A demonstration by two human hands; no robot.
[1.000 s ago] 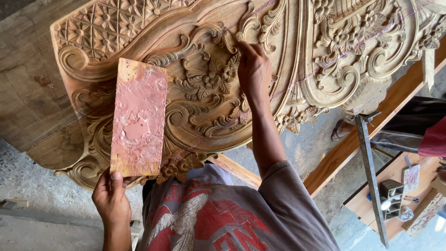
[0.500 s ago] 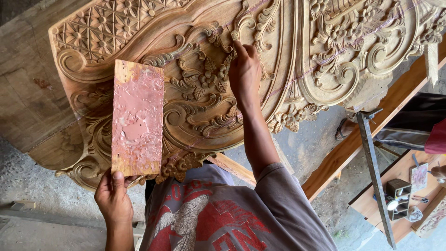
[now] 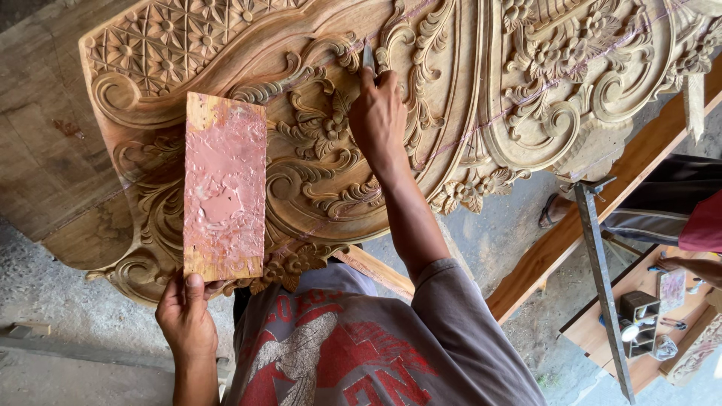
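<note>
A large carved wooden panel (image 3: pixel 466 98) with scrolls, leaves and flowers fills the upper view. My left hand (image 3: pixel 186 316) grips the lower end of a flat wooden board (image 3: pixel 224 188) smeared with pinkish putty, held upright in front of the panel's left side. My right hand (image 3: pixel 378 120) is raised against the carving and pinches a small metal blade (image 3: pixel 368 57) whose tip touches a curved groove near the panel's middle. My grey shirt with a red print (image 3: pixel 353 353) shows below.
Another person (image 3: pixel 677 218) in dark trousers and a red top sits at the right edge. A long metal bar (image 3: pixel 602 286) leans beside a low wooden table (image 3: pixel 602 334) with small tools. A timber beam (image 3: pixel 587 218) runs under the panel. Grey concrete floor lies at the lower left.
My right hand has moved up along the carving, and the blade tip now shows above my fingers. The putty board in my left hand has stayed where it was.
</note>
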